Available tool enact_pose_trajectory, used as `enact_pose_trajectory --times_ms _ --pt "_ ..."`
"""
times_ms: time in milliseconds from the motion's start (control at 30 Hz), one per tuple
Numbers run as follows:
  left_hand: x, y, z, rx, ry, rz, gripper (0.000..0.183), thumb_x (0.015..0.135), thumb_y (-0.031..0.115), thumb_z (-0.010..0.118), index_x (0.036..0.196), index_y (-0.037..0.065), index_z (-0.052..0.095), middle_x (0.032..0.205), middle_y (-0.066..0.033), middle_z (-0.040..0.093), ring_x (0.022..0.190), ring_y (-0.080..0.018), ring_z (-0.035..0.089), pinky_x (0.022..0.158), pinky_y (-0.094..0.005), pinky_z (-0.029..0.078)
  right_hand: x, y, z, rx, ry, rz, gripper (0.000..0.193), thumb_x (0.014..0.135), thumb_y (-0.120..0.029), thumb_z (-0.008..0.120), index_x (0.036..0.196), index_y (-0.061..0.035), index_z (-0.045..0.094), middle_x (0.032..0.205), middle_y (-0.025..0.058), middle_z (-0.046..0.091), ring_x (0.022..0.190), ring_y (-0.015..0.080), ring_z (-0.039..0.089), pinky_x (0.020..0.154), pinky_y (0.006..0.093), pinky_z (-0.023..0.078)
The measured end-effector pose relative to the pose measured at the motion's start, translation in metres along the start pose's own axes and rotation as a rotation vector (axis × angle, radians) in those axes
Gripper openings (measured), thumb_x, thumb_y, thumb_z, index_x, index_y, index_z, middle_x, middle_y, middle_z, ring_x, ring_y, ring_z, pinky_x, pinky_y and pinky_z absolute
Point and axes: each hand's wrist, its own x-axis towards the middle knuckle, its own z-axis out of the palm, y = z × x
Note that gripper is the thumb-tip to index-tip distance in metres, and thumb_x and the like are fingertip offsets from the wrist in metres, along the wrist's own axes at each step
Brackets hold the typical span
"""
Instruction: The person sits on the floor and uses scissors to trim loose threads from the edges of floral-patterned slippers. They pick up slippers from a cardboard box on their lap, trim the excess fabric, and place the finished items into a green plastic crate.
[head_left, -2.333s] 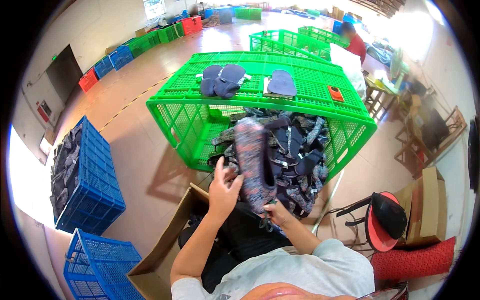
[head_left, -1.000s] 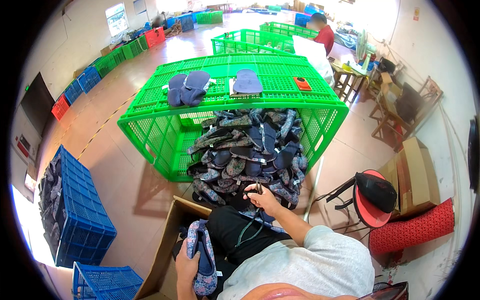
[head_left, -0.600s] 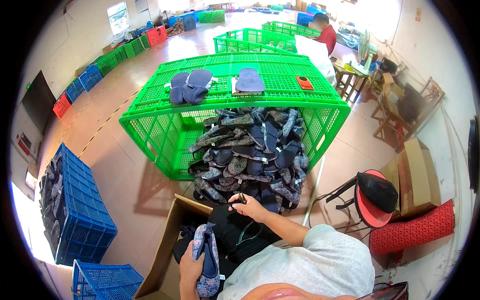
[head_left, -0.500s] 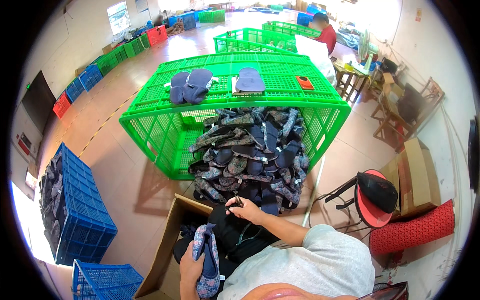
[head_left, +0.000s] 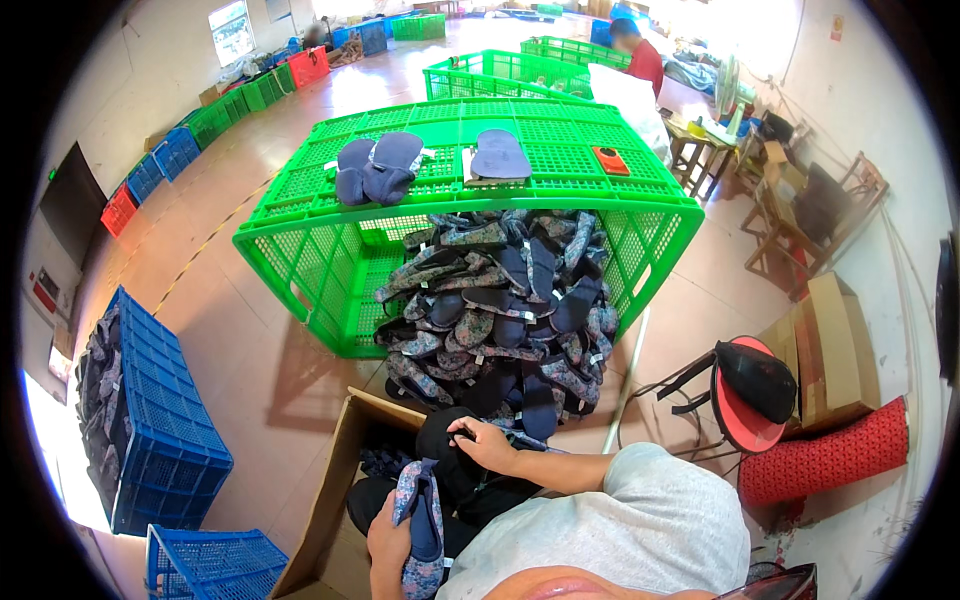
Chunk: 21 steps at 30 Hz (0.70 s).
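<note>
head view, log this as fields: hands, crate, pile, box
left hand: holding a blue floral fabric shoe
right hand: curled around a small dark object, mostly hidden
green plastic mesh crate: on its side, opening toward the person
pile of dark floral fabric shoes: partly inside, partly in front
open brown cardboard box: at the person's left

One head-worn fisheye view; downward and forward; hands (head_left: 486, 446) close below, green crate (head_left: 570, 150) farther ahead
</note>
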Motion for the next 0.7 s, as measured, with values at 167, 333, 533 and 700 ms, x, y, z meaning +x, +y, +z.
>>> enact_pose_trajectory --times_ms 167,333,533,700 --pt "0.005 -0.008 0.006 0.014 0.038 -0.015 0.052 0.087 0.017 0.062 0.138 0.017 0.054 0.120 -0.0187 0.065 0.112 -0.0380 0.061 0.096 -0.0407 0.046 -0.001 0.002 0.006 -0.019 0.042 -0.039 0.018 0.093 -0.007 0.057 0.110 -0.0025 0.061 0.096 0.0098 0.070 0.089 0.0172 0.070 0.080 0.0303 0.053" --pt "0.004 0.006 0.003 0.054 0.012 -0.034 0.050 0.087 0.017 0.063 0.136 0.017 0.055 0.121 -0.0178 0.065 0.111 -0.0376 0.062 0.095 -0.0412 0.047 -0.001 0.005 0.008 -0.126 0.064 -0.072 0.021 0.089 -0.009 0.060 0.110 -0.0050 0.062 0.095 0.0096 0.070 0.087 0.0196 0.070 0.079 0.0319 0.053" --pt "0.008 -0.001 0.008 0.033 0.068 0.007 0.048 0.086 0.017 0.064 0.134 0.017 0.056 0.117 -0.0177 0.066 0.108 -0.0378 0.062 0.093 -0.0410 0.048 0.000 0.010 0.008 -0.187 0.070 -0.096 0.024 0.086 -0.010 0.061 0.109 -0.0065 0.063 0.092 0.0084 0.070 0.085 0.0219 0.070 0.078 0.0335 0.054" --pt "0.006 0.010 0.004 0.047 0.071 0.022 0.048 0.086 0.016 0.064 0.133 0.016 0.056 0.116 -0.0178 0.066 0.107 -0.0377 0.063 0.091 -0.0410 0.049 0.001 0.011 0.009 -0.158 0.082 -0.107 0.023 0.086 -0.011 0.061 0.108 -0.0068 0.064 0.090 0.0084 0.070 0.083 0.0220 0.070 0.076 0.0333 0.054"
